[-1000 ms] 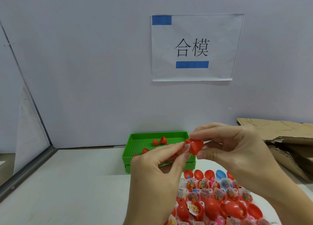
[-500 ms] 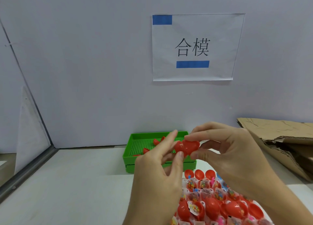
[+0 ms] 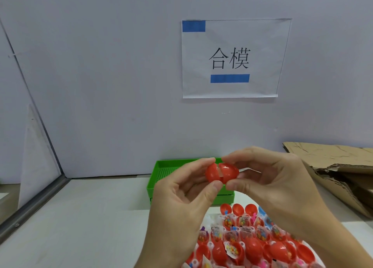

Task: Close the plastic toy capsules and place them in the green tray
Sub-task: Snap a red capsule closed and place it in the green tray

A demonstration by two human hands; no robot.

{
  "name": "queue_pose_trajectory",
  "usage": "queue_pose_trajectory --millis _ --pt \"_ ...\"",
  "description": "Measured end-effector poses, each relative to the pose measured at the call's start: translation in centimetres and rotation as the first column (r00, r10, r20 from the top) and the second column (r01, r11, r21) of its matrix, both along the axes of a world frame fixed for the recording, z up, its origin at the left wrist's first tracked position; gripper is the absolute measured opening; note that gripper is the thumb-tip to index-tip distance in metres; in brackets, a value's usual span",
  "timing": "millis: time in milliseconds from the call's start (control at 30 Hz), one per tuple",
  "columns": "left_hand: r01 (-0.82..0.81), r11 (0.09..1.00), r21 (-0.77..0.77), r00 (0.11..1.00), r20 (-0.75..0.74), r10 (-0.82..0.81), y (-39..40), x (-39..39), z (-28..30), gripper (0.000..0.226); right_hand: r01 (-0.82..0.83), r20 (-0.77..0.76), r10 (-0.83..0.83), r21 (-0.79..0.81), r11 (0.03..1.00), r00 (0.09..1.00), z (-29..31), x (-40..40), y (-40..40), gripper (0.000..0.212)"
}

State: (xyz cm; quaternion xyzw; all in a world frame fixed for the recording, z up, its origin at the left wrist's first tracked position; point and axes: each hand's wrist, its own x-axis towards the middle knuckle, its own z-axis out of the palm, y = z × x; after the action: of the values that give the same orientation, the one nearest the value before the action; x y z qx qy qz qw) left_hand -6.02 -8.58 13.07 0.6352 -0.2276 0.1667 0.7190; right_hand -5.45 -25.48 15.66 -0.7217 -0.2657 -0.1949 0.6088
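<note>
Over on the far left, leaning against the wall: a white triangular board (image 3: 38, 154), with a metal rail (image 3: 32, 207) running along the edge of the pale surface (image 3: 80, 217). Sitting far back at centre, against the wall: the green tray (image 3: 161, 178), mostly masked by the hands, so not possible to count any capsules already lying inside.

Pinching the left half of the red capsule (image 3: 221, 174) between thumb and forefinger: the left hand (image 3: 181, 203), grip curled tight on the shell. Pinching the right half in the same way: the right hand (image 3: 272, 187), grip likewise clamped on the shell. Hovering in the air just in front of the tray, above the surface, the capsule itself; showing a pale seam slanting between the two halves, so judged as nearly mated but not yet snapped flush.

Taped higher up on the wall: a paper sign (image 3: 234, 59) with two blue tape strips.

Waiting near, at lower right: a crowd of open red capsule halves (image 3: 252, 243), many holding small packets of coloured sweets or toys, one blue shell (image 3: 262, 211) peeking out behind the right wrist. Cut off by the bottom edge, so full number unclear, but judged plenty left to close.

Lying at far right: flattened cardboard (image 3: 333, 166), running out of view.
</note>
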Motion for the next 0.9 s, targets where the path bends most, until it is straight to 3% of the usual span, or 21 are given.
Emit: queue_pose_trajectory --millis 333,667,900 --pt "0.033 0.999 0.030 0.998 0.052 -0.035 0.23 -0.15 0.06 0.038 -0.001 -0.040 0.001 0.011 1.000 0.999 -0.33 0.09 -0.03 0.033" --pt "0.038 0.999 0.023 0.996 0.075 -0.040 0.68 0.13 0.05 0.038 -0.033 0.021 0.032 0.043 0.999 0.999 -0.40 0.14 0.27 0.031" --pt "-0.007 0.995 0.099 0.991 0.135 -0.006 0.88 0.12 -0.13 0.043 -0.008 0.031 0.007 0.015 1.000 0.999 -0.42 0.20 0.15 0.035"
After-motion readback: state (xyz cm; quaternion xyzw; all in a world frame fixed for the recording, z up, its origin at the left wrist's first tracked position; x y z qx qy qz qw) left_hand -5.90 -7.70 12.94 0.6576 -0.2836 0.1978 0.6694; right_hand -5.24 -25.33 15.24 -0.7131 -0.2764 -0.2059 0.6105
